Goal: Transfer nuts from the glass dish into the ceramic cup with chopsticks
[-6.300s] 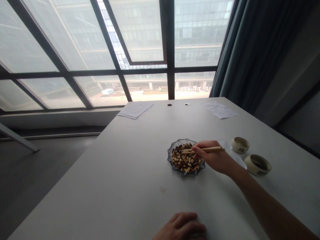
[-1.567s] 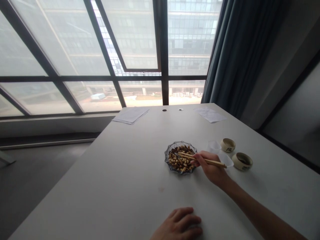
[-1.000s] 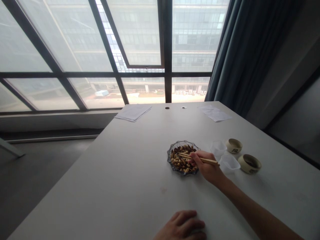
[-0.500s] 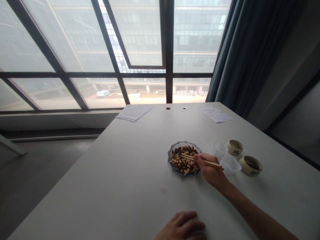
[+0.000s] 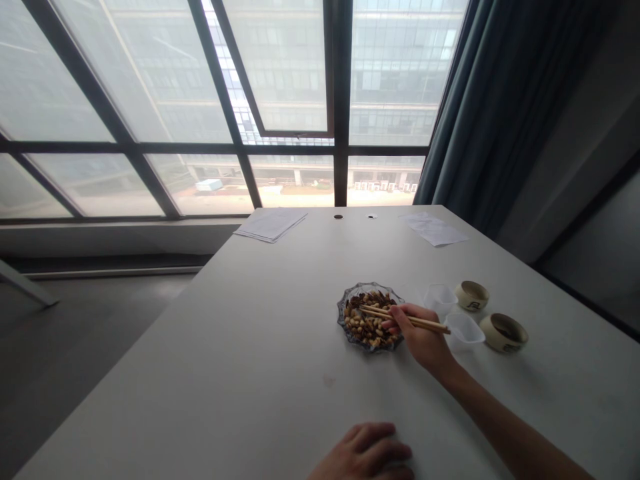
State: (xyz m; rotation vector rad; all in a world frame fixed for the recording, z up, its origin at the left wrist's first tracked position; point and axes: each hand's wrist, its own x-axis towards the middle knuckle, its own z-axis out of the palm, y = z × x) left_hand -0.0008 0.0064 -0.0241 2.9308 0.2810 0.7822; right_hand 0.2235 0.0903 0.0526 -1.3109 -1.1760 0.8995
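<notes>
A pair of wooden chopsticks (image 5: pixel 431 325) is held in my right hand (image 5: pixel 425 343), its fingers closed round them. Their tips reach into a heap of mixed nuts and dark dried pieces (image 5: pixel 361 325), and I cannot make out whether a piece is pinched between them. The heap fills a scalloped clear glass dish (image 5: pixel 343 328). My left hand (image 5: pixel 364 455) rests palm down near the bottom of the view, fingers loosely bent and a little apart, with nothing in it.
Right of the dish stand two clear plastic cups (image 5: pixel 464 331) and two beige ceramic bowls (image 5: pixel 505 333) with dark markings. Papers (image 5: pixel 273 225) and more sheets (image 5: pixel 434 229) lie at the far end of the white table (image 5: pixel 240 347), before windows and a dark curtain (image 5: pixel 465 113).
The whole view has shifted slightly, so everything sits a little further right. My right hand keeps the chopsticks in the dish, almost unmoved. My left hand has stayed still.
</notes>
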